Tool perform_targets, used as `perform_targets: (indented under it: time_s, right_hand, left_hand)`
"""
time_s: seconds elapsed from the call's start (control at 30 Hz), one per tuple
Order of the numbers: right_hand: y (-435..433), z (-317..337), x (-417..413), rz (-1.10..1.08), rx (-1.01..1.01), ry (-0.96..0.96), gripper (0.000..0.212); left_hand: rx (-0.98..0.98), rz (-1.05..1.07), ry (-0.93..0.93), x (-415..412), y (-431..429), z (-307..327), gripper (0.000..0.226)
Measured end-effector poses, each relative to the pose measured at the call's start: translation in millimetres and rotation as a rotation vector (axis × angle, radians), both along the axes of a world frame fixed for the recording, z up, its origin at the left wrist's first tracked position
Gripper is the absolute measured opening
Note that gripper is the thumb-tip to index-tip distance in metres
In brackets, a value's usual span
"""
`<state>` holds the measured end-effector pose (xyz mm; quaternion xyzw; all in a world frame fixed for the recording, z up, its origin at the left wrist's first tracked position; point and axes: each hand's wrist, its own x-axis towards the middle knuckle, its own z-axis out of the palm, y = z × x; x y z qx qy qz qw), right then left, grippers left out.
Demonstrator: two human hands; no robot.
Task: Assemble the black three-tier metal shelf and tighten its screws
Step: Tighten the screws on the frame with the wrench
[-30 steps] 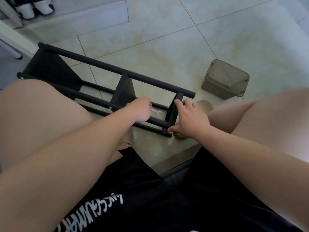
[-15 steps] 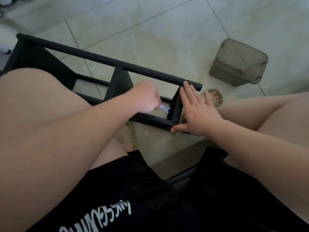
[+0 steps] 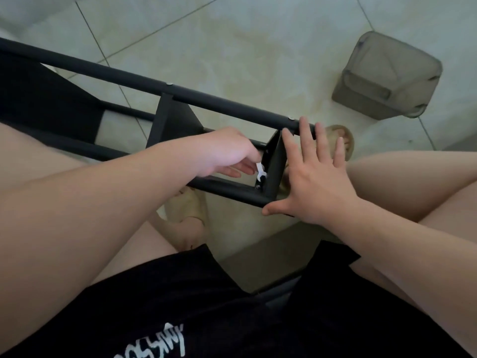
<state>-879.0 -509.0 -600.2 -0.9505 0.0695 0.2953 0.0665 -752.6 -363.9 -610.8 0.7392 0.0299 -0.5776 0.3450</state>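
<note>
Pale glazed floor tiles (image 3: pixel 258 47) with thin dark joints fill the visible part of the room. A grey translucent plastic bin (image 3: pixel 387 76) sits on them at the right. The black three-tier metal shelf frame (image 3: pixel 219 105) lies on its side on the floor before the person's knees, near a beige sandal (image 3: pixel 343 140). The left hand (image 3: pixel 227 153) has its grip pinching a small white flat wrench (image 3: pixel 260 171), whose head meets a screw on the end panel. The right hand (image 3: pixel 317 177) is spread flat against that end, with its fingers over the top rail and its thumb at the lower rail. Half a second earlier the wrench stood a little left of the panel. The right hand has stayed put.
</note>
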Motion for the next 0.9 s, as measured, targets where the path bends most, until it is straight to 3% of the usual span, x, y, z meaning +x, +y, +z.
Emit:
perform_targets:
  time_s: [0.5, 0.9]
  right_hand:
    - [6.2, 8.5, 9.1, 0.064, -0.063, 0.084, 0.15]
    - [9.3, 12.5, 12.6, 0.067, -0.071, 0.096, 0.151]
  left_hand:
    - [0.089, 0.053, -0.14, -3.7, -7.3, -4.4, 0.006]
    - [0.054, 0.021, -0.034, -15.0, -14.6, 0.9, 0.007]
